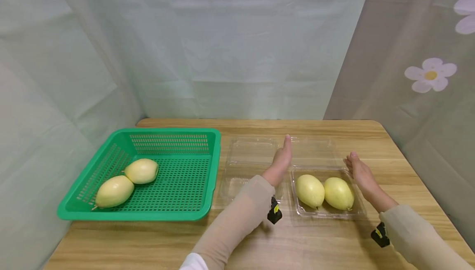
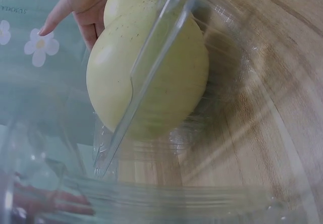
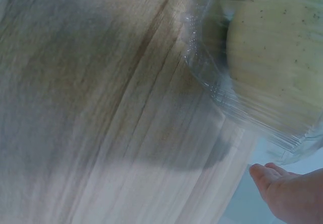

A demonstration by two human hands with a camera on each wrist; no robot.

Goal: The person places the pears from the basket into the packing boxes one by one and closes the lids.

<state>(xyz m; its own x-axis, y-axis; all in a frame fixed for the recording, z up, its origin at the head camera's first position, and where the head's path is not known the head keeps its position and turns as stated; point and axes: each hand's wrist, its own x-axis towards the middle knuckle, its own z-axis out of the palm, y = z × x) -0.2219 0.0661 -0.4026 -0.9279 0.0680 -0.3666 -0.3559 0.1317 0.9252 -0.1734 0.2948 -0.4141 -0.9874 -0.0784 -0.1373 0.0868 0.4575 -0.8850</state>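
Two pale yellow melons (image 1: 310, 191) (image 1: 339, 193) sit side by side in an open clear plastic clamshell box (image 1: 326, 215), its lid (image 1: 315, 151) folded back behind them. My left hand (image 1: 281, 165) stands at the box's left side, thumb up and fingers extended, holding nothing. On the other side, my right hand (image 1: 363, 175) is held beside the right rim with its fingers fairly straight. In the right wrist view, the fingertips (image 3: 260, 172) appear close to the box's corner. The left wrist view shows the melons (image 2: 146, 72) through clear plastic.
A second open clear clamshell box (image 1: 237, 183) lies to the left, partly hidden by my left arm. Farther left stands a green slotted basket (image 1: 208, 179) with two more melons (image 1: 115, 191) (image 1: 142, 171). Curtains hang behind the wooden table (image 1: 148, 241).
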